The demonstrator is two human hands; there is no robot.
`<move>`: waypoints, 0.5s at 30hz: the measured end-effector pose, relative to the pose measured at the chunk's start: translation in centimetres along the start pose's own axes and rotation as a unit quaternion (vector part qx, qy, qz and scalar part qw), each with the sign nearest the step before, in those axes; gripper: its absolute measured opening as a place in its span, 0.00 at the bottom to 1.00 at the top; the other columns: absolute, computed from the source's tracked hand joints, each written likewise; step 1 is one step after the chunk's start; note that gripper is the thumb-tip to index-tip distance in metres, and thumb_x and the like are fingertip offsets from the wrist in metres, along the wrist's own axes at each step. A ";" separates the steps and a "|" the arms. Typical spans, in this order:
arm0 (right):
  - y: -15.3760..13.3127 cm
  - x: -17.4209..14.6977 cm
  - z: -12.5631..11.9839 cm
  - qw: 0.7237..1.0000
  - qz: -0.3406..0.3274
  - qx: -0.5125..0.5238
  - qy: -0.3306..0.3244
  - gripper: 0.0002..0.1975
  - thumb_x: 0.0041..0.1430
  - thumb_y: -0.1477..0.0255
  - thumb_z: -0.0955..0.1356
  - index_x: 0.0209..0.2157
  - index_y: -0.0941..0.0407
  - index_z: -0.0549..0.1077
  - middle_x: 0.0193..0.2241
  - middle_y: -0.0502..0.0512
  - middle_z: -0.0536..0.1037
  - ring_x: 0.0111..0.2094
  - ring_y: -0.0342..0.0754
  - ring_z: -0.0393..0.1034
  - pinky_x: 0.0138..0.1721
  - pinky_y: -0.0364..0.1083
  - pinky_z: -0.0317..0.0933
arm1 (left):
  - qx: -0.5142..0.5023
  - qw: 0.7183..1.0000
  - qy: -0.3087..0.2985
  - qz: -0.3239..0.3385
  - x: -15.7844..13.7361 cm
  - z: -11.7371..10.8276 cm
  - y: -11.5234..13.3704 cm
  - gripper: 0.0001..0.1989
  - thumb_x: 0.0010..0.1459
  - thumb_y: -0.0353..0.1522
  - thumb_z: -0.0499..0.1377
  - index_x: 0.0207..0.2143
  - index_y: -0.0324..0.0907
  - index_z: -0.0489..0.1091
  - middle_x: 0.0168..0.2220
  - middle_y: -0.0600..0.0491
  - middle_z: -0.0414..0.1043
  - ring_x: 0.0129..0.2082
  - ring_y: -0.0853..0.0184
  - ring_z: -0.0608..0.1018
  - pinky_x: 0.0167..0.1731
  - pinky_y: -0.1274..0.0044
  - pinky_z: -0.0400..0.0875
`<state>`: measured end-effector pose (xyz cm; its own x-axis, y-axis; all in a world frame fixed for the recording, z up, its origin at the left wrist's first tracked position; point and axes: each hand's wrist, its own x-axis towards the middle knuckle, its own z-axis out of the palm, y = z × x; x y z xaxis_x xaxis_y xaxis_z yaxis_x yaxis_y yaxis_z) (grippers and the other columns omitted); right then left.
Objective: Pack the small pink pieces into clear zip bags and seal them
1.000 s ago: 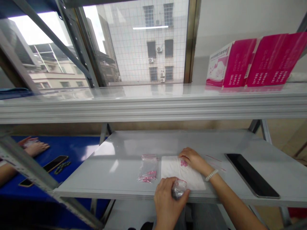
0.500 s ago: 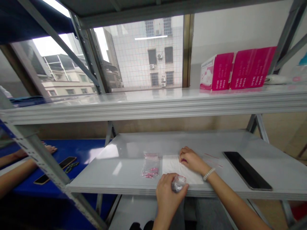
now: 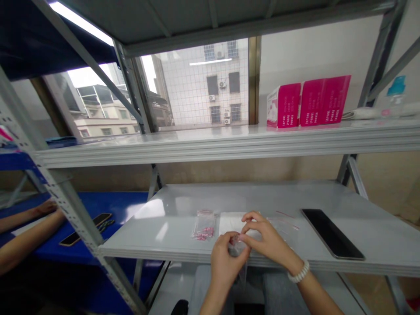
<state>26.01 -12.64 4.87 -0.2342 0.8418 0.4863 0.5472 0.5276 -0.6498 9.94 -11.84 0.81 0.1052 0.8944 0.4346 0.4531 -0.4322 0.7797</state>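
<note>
My left hand point(image 3: 223, 264) is closed around a small clear plastic bag point(image 3: 236, 250), held just over the shelf's front edge. At the bag's mouth, my right hand point(image 3: 267, 239) has thumb and fingertips pinched together; whatever is between them is too small to make out. A white sheet point(image 3: 226, 221) lies flat behind the hands, partly covered by them. To its left rests a clear zip bag point(image 3: 203, 224) with several small pink pieces at its lower end. Other clear bags point(image 3: 284, 224) with red seal lines lie right of the sheet.
A black tablet point(image 3: 331, 234) lies at the right of the grey shelf point(image 3: 141, 238). Pink boxes point(image 3: 308, 103) and a blue-capped bottle point(image 3: 396, 94) stand on the upper shelf. At left, another person's arms point(image 3: 36, 236) rest by a blue table point(image 3: 124, 203) with phones point(image 3: 101, 218).
My right hand has left the white sheet and come toward me and left to the bag's mouth. My left hand still holds the bag. The camera view has shifted slightly.
</note>
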 end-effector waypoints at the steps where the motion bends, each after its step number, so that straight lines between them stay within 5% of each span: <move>1: -0.1 -0.3 0.2 1.000 0.008 0.024 0.004 0.02 0.58 0.73 0.72 0.31 0.56 0.79 0.46 0.59 0.72 0.50 0.53 0.69 0.54 0.51 0.60 | -0.006 1.000 0.005 0.001 0.0 0.0 0.3 0.11 0.46 0.32 0.61 0.35 0.41 0.75 0.30 0.51 0.77 0.32 0.61 0.77 0.35 0.72 0.69; 8: 0.1 -1.2 0.5 0.988 0.039 0.137 0.063 0.09 0.60 0.69 0.68 0.27 0.56 0.75 0.44 0.60 0.73 0.49 0.55 0.69 0.51 0.52 0.61 | -0.089 0.996 0.011 -0.006 0.2 0.4 2.3 0.13 0.44 0.32 0.62 0.36 0.43 0.70 0.31 0.54 0.74 0.30 0.64 0.74 0.35 0.73 0.67; 15: 0.7 -1.4 -1.0 0.979 0.051 0.180 0.081 0.16 0.65 0.59 0.64 0.31 0.56 0.72 0.39 0.58 0.75 0.44 0.53 0.70 0.47 0.49 0.64 | -0.273 0.957 -0.074 -0.061 0.7 0.5 2.4 0.21 0.52 0.48 0.61 0.38 0.42 0.66 0.30 0.51 0.76 0.28 0.66 0.77 0.29 0.76 0.71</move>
<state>27.56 -13.54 4.33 -0.0461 0.8780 0.4764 0.2356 0.4730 -0.8490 11.53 -12.23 2.78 0.2235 0.9311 0.2881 -0.0565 -0.2827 0.9575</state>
